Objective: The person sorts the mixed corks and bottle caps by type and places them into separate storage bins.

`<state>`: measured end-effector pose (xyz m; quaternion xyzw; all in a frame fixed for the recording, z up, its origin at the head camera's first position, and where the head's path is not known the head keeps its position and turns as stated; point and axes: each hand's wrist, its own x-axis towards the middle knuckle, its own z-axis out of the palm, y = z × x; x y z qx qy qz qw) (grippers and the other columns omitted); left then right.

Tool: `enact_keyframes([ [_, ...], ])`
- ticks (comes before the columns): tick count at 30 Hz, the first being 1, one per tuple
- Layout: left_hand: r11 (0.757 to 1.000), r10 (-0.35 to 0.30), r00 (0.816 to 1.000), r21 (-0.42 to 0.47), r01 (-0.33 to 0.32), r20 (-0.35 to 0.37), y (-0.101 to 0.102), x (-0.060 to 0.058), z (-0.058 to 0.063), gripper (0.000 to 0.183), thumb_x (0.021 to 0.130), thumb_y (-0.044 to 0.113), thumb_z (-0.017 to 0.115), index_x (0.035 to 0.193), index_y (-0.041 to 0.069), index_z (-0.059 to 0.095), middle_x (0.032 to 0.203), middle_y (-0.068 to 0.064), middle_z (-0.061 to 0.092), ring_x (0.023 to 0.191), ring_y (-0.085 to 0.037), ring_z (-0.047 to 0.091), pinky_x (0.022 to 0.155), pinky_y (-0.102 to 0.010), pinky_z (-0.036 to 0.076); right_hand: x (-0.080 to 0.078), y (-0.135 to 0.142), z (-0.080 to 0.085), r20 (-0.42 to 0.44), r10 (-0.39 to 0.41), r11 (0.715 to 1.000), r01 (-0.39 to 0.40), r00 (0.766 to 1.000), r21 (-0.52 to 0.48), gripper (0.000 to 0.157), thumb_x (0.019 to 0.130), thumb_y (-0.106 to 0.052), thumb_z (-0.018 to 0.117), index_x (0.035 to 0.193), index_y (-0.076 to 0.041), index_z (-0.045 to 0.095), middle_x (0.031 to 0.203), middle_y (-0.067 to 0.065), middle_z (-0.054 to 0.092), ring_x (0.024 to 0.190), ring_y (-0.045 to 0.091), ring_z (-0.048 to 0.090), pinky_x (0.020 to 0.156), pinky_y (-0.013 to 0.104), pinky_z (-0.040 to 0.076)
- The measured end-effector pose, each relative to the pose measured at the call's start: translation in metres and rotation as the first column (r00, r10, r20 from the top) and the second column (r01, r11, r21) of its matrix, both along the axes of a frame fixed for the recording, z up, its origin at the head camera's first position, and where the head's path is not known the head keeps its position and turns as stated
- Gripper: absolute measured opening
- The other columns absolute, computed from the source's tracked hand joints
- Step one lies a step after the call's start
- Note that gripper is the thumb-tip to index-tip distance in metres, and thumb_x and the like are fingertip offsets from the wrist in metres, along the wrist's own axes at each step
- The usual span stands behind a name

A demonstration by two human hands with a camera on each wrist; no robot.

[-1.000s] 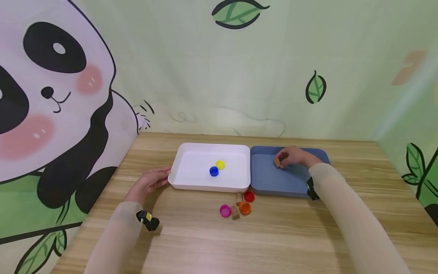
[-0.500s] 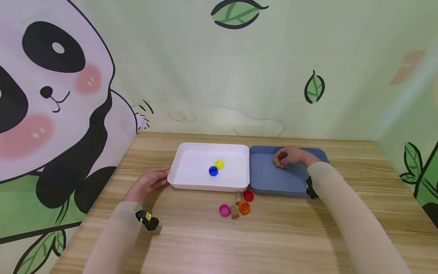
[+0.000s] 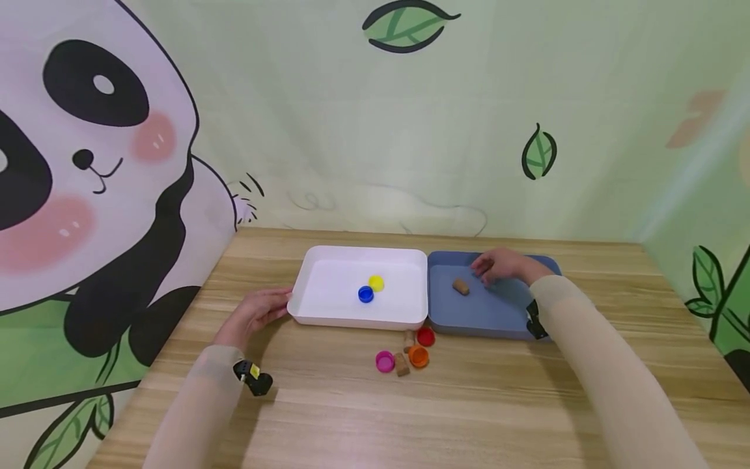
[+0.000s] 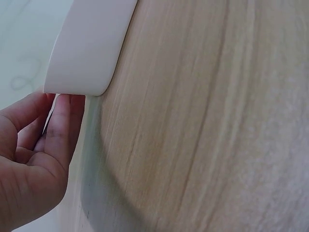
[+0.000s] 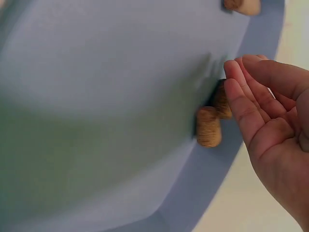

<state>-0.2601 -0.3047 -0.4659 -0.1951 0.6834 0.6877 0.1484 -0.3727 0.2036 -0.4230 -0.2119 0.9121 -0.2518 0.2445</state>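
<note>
In the head view my left hand [image 3: 254,316] touches the left end of the white tray [image 3: 299,296] with its fingertips. The left wrist view shows those fingers against the tray's end wall. My right hand [image 3: 504,266] hovers over the blue tray [image 3: 451,322], fingers loosely bent and holding nothing. A brown cork [image 3: 461,286] lies in that tray, just left of the fingertips. In the right wrist view, two corks sit by the tray wall near the fingers, the nearer cork [image 5: 208,126] partly covering the other cork [image 5: 222,99]; a further cork [image 5: 244,6] is cut off at the top.
A yellow cap [image 3: 376,283] and a blue cap [image 3: 366,294] lie in the white tray. In front of the trays, on the wooden table [image 3: 328,404], are a red cap [image 3: 426,336], an orange cap [image 3: 418,356], a pink cap [image 3: 385,361] and two corks [image 3: 401,365].
My right hand has let go of the cork, which now lies in the blue tray, left of where it was held. The left hand stays at the white tray.
</note>
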Motion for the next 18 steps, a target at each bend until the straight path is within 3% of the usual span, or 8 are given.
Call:
enact_keyframes([
  [6, 1.000, -0.014, 1.000, 0.006, 0.014, -0.016, 0.001, 0.000, -0.001, 0.055, 0.102, 0.004, 0.060, 0.151, -0.008, 0.040, 0.080, 0.012, 0.073, 0.072, -0.001, 0.068, 0.069, -0.014, 0.060, 0.010, 0.001, 0.025, -0.089, -0.008, 0.999, 0.004, 0.996, -0.040, 0.035, 0.098, -0.005, 0.059, 0.128, 0.012, 0.060, 0.121, 0.028, 0.067, 0.109, 0.036, 0.063, 0.092, 0.043, 0.056],
  [10, 1.000, -0.014, 1.000, -0.006, 0.014, -0.021, 0.001, 0.000, -0.001, 0.054, 0.102, 0.005, 0.060, 0.151, -0.008, 0.040, 0.079, 0.012, 0.072, 0.071, 0.000, 0.067, 0.069, -0.014, 0.059, 0.022, 0.000, 0.049, -0.194, -0.065, 0.993, 0.045, 0.979, -0.105, 0.033, 0.100, -0.010, 0.060, 0.125, 0.011, 0.064, 0.119, 0.028, 0.069, 0.111, 0.040, 0.064, 0.097, 0.050, 0.054],
  [18, 0.999, -0.019, 0.999, -0.030, 0.018, -0.030, 0.003, 0.001, 0.001, 0.053, 0.102, 0.006, 0.060, 0.150, -0.009, 0.042, 0.082, 0.012, 0.073, 0.071, 0.000, 0.067, 0.069, -0.014, 0.059, 0.052, 0.001, 0.093, -0.246, -0.141, 0.976, 0.094, 0.959, -0.196, 0.034, 0.105, -0.020, 0.059, 0.127, 0.004, 0.064, 0.120, 0.027, 0.069, 0.113, 0.039, 0.065, 0.099, 0.053, 0.052],
])
